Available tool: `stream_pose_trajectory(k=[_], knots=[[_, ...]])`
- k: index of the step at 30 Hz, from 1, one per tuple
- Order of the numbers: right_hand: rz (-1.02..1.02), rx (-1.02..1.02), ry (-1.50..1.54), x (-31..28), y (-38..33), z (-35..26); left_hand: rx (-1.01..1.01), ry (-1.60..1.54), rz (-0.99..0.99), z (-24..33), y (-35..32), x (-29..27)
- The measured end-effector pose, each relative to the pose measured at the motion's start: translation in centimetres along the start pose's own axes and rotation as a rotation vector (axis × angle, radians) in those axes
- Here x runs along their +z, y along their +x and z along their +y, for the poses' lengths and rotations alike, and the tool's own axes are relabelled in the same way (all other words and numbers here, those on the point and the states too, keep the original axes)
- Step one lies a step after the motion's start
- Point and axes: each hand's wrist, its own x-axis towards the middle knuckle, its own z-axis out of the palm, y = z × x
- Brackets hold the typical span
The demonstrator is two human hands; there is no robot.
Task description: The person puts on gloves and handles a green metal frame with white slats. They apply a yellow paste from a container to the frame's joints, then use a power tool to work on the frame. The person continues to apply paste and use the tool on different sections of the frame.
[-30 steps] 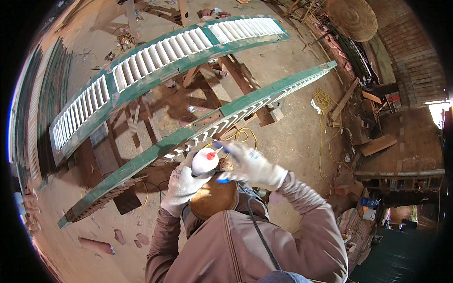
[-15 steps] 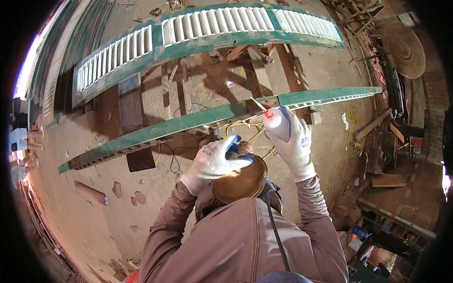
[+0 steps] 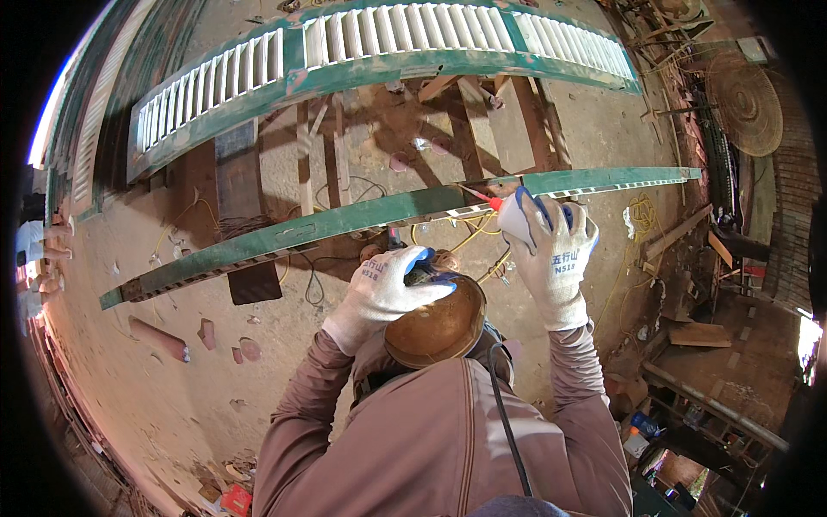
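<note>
My right hand (image 3: 551, 237), in a white glove with blue fingers, grips a white squeeze bottle (image 3: 514, 221) with a red cap and a thin nozzle. The nozzle points up and left, its tip at a bare brown patch on a long green wooden strip (image 3: 345, 218). This strip is on edge and has slots along its near side. My gloved left hand (image 3: 388, 289) curls around something dark, mostly hidden between thumb and fingers. Just below it, in front of my body, is a round brown bowl-like thing (image 3: 437, 327).
Beyond the strip lies a green louvred shutter (image 3: 370, 73) with white slats, on wooden supports. More shutters (image 3: 95, 164) lean at the left. Yellow cable (image 3: 642, 215) coils at the right. Wood offcuts (image 3: 159, 339) lie on the floor. A woven hat (image 3: 745, 108) hangs far right.
My right hand has lowered and tilted the bottle, bringing its nozzle from above the strip down to the brown patch. The left hand stays nearly in place. The view has shifted slightly.
</note>
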Motion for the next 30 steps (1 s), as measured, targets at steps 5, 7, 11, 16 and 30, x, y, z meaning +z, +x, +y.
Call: stream_pose_trajectory(k=[5,7,11,16,30], knots=[[0.031,-0.038,-0.049,-0.6,0.3,-0.2,-0.044,-0.013,-0.008,0.2,0.1,-0.2],[0.037,-0.044,-0.03,-0.6,0.5,-0.3,-0.034,-0.029,0.017,-0.4,-0.1,0.2],[0.017,-0.027,0.007,-0.1,0.4,-0.2,-0.066,-0.045,-0.016,0.2,0.2,-0.2],[-0.011,0.05,0.058,0.3,0.1,-0.2,-0.15,-0.078,-0.051,0.1,0.1,-0.3],[-0.095,0.742,1.409,0.7,-7.3,0.4,-0.067,0.016,-0.131,0.6,0.5,-0.6]])
